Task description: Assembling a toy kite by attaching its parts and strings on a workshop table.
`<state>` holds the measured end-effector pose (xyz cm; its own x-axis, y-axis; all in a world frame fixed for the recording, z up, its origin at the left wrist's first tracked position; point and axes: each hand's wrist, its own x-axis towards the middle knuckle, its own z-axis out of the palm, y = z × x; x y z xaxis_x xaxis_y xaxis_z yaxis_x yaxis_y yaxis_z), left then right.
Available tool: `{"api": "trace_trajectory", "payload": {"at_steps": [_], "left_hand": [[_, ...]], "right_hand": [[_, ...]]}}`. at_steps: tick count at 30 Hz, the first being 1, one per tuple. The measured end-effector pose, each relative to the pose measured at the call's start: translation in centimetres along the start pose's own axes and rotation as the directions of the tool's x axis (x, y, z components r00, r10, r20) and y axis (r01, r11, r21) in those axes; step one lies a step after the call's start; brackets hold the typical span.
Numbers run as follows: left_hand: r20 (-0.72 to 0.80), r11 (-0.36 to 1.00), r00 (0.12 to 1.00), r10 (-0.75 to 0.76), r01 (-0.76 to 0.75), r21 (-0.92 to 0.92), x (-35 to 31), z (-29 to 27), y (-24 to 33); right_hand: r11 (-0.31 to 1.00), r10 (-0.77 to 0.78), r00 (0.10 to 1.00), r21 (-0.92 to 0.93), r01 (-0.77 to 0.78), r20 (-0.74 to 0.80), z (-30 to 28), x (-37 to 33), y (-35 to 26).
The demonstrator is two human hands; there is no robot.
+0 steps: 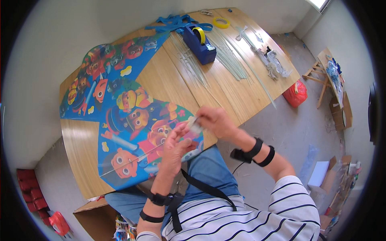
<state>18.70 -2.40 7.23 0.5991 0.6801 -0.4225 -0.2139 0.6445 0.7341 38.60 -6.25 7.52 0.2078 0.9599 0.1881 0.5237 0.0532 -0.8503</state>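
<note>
My left hand (173, 150) is half curled over the near edge of a blue sheet (110, 154) printed with cartoon characters. Its fingertips meet a small whitish piece (195, 127), slightly blurred. On the other side, my right hand (217, 121) pinches the same piece with its fingers bunched. What exactly the piece is I cannot make out. One thin pale rod (132, 160) lies slantwise across the printed sheet, and its upper end runs in behind my left hand. The sheet spreads over the left part of the wooden table, with a second printed part (94, 72) farther back.
A blue tape dispenser (200, 46) with yellow tape stands among many thin rods (227, 56). Behind it lie blue ribbon (173, 23) and a yellow tape roll (221, 22). Small plastic bags (273, 64) sit at right. A red bag (295, 94) is on the floor.
</note>
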Motion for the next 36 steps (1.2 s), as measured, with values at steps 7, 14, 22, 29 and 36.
{"api": "trace_trajectory", "payload": {"at_steps": [7, 14, 22, 29, 36], "left_hand": [[0.069, 0.980, 0.991, 0.119, -0.106, -0.170, 2.2, -0.3, -2.1], [-0.028, 0.999, 1.000, 0.000, 0.001, 0.044, 1.6, 0.6, -1.3], [-0.035, 0.985, 0.991, -0.126, 0.129, 0.116, -0.6, -3.1, -2.7], [-0.060, 0.979, 0.984, -0.167, 0.173, 0.112, -2.0, -4.7, -3.7], [-0.109, 0.975, 0.978, -0.179, 0.191, 0.114, -2.4, -5.6, -3.7]], "right_hand": [[0.999, 0.032, 0.999, -0.014, -0.033, -0.032, 1.9, -1.0, -3.0], [0.738, -0.191, 0.952, -0.674, -0.020, -0.238, -4.8, 1.3, 3.5], [0.915, 0.337, 0.837, -0.058, -0.399, -0.430, -11.8, 10.6, 12.0], [0.812, 0.572, 0.738, 0.378, -0.445, -0.358, -11.3, 21.3, 11.4], [0.702, 0.709, 0.656, 0.342, -0.624, -0.259, -11.6, 24.3, 11.9]]}}
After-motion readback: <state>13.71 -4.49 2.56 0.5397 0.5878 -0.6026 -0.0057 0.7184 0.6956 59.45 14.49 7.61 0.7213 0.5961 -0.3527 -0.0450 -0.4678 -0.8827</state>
